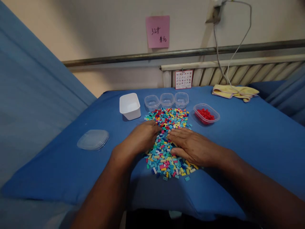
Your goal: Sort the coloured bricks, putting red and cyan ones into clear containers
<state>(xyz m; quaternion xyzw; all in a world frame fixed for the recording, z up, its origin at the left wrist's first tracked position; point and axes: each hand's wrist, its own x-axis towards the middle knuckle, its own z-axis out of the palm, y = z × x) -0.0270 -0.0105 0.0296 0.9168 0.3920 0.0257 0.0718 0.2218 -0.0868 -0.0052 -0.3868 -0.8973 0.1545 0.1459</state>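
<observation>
A heap of small toy building bricks [164, 165] in blue, teal, yellow, pink, red and white is spread over the middle of the blue cloth. At the heap's left side, my left hand [146, 135] is among the bricks with its fingers curled inward; anything between them is hidden. From the right, my right hand [192, 144] lies over the heap, its fingers stretched out and the thumb apart, resting on bricks. Beyond it to the right, a clear plastic container [215, 116] holds red bricks [205, 114].
Behind the heap stand three clear tubs [152, 101] in a row, with a white bin [130, 106] to their left. Clear lids [93, 139] lie stacked at left. A yellow cloth [234, 91] and a hanging cable [227, 73] are at the back right.
</observation>
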